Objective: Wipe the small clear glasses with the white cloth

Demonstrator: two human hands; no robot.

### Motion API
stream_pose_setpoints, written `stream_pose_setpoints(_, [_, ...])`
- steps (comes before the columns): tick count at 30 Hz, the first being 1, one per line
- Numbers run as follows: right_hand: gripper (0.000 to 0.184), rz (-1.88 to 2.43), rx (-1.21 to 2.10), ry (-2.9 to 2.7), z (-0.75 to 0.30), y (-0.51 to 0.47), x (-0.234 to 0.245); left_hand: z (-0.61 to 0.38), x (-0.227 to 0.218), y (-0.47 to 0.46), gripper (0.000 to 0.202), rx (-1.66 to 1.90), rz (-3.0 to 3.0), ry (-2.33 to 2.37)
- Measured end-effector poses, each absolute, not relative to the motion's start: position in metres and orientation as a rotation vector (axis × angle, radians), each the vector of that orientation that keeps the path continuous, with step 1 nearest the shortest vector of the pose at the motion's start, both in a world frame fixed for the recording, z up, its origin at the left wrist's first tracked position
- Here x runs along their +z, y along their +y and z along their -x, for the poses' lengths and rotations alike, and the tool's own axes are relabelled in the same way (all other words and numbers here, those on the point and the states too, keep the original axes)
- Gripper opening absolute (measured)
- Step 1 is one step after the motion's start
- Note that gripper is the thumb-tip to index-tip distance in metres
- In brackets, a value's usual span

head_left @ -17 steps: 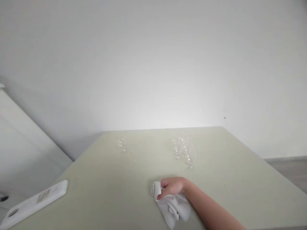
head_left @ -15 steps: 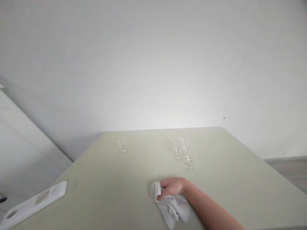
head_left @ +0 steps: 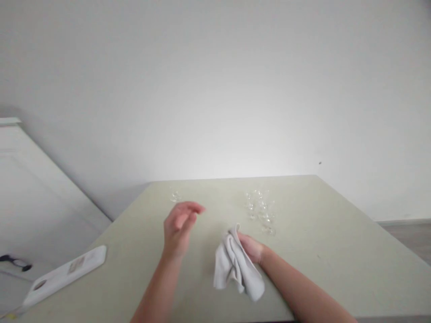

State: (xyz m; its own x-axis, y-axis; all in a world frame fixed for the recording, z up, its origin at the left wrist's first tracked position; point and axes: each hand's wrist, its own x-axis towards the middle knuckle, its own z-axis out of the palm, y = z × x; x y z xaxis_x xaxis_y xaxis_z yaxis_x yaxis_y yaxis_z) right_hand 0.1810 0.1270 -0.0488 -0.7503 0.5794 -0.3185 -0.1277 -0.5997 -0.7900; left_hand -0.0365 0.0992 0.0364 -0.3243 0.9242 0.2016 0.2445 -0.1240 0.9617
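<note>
your right hand (head_left: pixel 251 247) had its fingers pinched shut on the upper edge of a white cloth (head_left: pixel 235 267), just below the middle of the frame, and the rest of the cloth hung and folded down onto the pale tabletop (head_left: pixel 336 251). to judge by how it draped, the cloth was light, soft and limp, with no stiffness of its own; it would sag from wherever you held it, so a hem or a corner was the sensible place to grip, as you did. your left hand (head_left: pixel 178 226) hovered left of centre, above the tabletop, fingers apart and slightly curled, holding nothing and clear of the cloth. beyond the cloth, toward the far edge, stood a cluster of small glasses (head_left: pixel 261 211), and one more glass (head_left: pixel 175 196) stood alone further left; they looked thin and fragile. a flat white board (head_left: pixel 67 276) lay at the lower left.

compared with half a second earlier, your left hand had come into view, and your right hand had moved up the frame, lifting the cloth from a bunched wad into a hanging fold. the view had shifted a little too.
</note>
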Motion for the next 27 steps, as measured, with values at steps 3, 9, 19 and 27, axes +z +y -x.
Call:
stream_pose_setpoints(3, [0.074,0.618,2.398,-0.906,-0.185,0.129,-0.026,0.073,0.033,0.155,0.034,2.223,-1.143,1.819])
stream_pose_setpoints(9, [0.085,0.400,2.159,-0.737,-0.191,0.130,-0.006,0.130,-0.030,0.221,0.085,2.094,-0.994,1.895])
stream_pose_setpoints(19, [0.078,0.567,1.995,-0.674,-0.178,0.140,-0.035,0.122,-0.024,0.234,0.028,2.088,-1.051,1.932])
stream_pose_setpoints(27, [0.078,0.550,1.963,-0.846,-0.165,0.137,-0.051,-0.016,0.011,0.104,0.041,0.975,-2.003,1.533])
